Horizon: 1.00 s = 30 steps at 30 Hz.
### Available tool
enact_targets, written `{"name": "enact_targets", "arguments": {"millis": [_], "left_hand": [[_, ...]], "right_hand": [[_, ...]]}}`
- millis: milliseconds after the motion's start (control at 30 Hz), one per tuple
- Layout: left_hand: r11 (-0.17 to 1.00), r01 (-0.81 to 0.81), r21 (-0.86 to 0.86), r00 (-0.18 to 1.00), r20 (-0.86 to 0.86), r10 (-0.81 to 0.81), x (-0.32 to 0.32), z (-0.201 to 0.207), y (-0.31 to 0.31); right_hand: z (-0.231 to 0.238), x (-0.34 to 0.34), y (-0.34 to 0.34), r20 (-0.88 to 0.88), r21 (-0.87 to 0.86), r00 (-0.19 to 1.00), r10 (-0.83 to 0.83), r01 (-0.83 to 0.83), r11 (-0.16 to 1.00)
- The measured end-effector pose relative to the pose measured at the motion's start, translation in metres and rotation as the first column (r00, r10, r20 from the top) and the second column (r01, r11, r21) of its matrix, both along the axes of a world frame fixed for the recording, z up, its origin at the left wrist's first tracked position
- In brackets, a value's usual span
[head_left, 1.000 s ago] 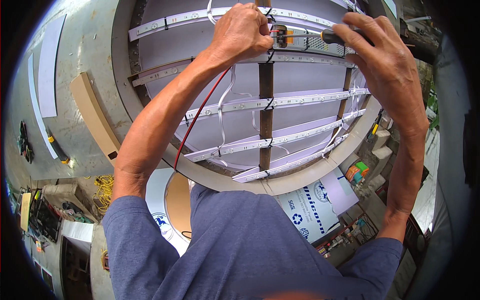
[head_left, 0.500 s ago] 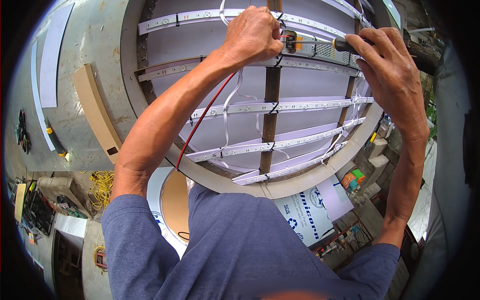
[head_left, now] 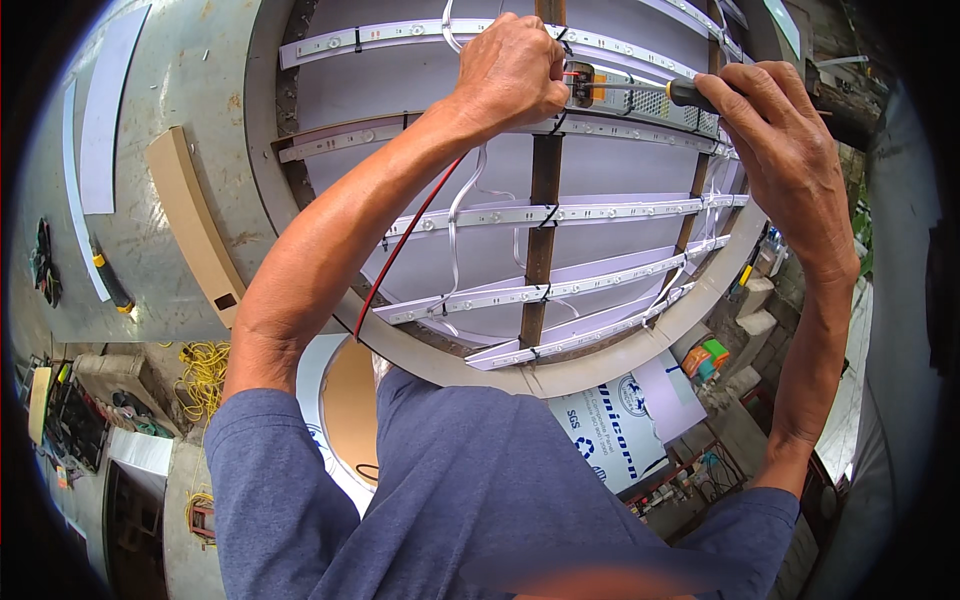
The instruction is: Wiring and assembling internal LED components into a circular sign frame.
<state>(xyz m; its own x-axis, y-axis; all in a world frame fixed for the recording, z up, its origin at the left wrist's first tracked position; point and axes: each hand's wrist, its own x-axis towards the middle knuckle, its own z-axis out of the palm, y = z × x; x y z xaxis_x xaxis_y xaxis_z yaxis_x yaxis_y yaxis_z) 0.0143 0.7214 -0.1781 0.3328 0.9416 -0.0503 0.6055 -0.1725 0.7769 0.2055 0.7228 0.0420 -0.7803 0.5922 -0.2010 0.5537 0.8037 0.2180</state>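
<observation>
1. A grey metal table (head_left: 215,110) is on the left. On it lie a curved tan board (head_left: 190,215), a long white strip (head_left: 108,120) and a knife (head_left: 115,286) with a black and yellow handle.
2. A big round frame (head_left: 570,378) fills the middle. White light strips (head_left: 620,209) go across it from left to right, tied down with black ties. A dark bar (head_left: 542,185) runs under them, from near to far.
3. Yellow cord (head_left: 203,380) is in a messy heap on the near left. A white and blue panel (head_left: 610,430) pokes out past the near right edge of the frame.
4. The screwdriver (head_left: 686,93) is at the far side of the frame, above a silver metal box (head_left: 665,104) with little holes. It lies long ways from left to right. Its tip points left, at the left end of the box, and its handle is on the right.
5. The box is long from left to right too, with its right end a bit nearer.
6. The right hand (head_left: 785,145) is curled around the screwdriver's handle.
7. The left hand (head_left: 510,72) is pinched closed on a thin red wire (head_left: 571,73) beside the box. Its fingertips are partly hidden.
</observation>
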Motion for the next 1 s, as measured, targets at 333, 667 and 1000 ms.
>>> {"name": "enact_targets", "arguments": {"millis": [333, 667, 1000], "left_hand": [[0.975, -0.030, 0.221, 0.998, 0.063, 0.016, 0.001, -0.003, -0.007], [0.901, 0.035, 0.432, 0.997, -0.071, -0.004, 0.004, -0.005, -0.012], [0.896, 0.038, 0.443, 0.999, -0.049, -0.018, 0.003, -0.008, -0.012]], "right_hand": [[0.003, 0.000, -0.001, 0.034, -0.001, 0.999, 0.003, -0.003, 1.000], [0.006, 0.000, -0.002, -0.092, -0.098, 0.992, -0.085, 0.076, 0.992], [0.012, -0.010, -0.006, -0.129, -0.289, 0.978, -0.166, 0.123, 0.949]]}}
